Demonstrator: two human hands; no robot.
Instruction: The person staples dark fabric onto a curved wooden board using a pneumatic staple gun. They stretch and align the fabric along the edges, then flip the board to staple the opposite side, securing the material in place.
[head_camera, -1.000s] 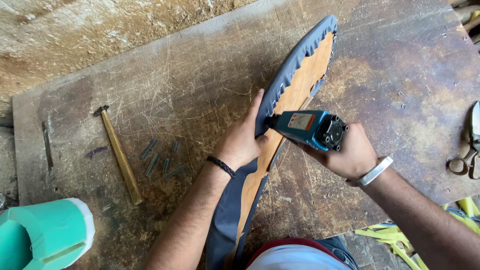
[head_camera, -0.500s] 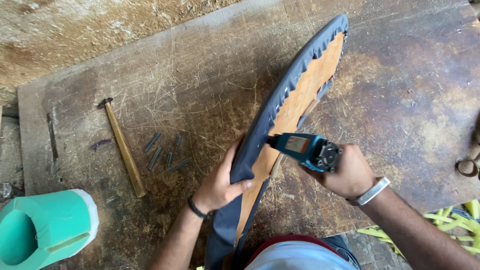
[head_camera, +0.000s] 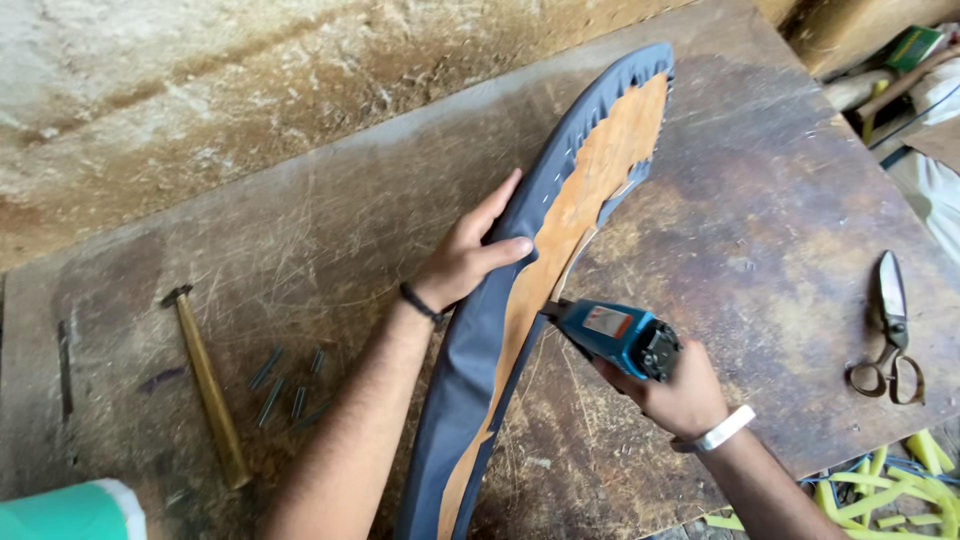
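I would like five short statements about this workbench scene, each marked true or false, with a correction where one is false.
1. The left hand presses the grey fabric on the edge of the wooden seat panel. True.
2. The right hand holds a hammer. False: it holds a blue staple gun; the hammer lies on the workbench.
3. The scissors lie to the right of the panel. True.
4. The staple strips sit on top of the panel. False: they lie on the bench beside the hammer.
5. The panel lies flat. False: it stands on its edge.
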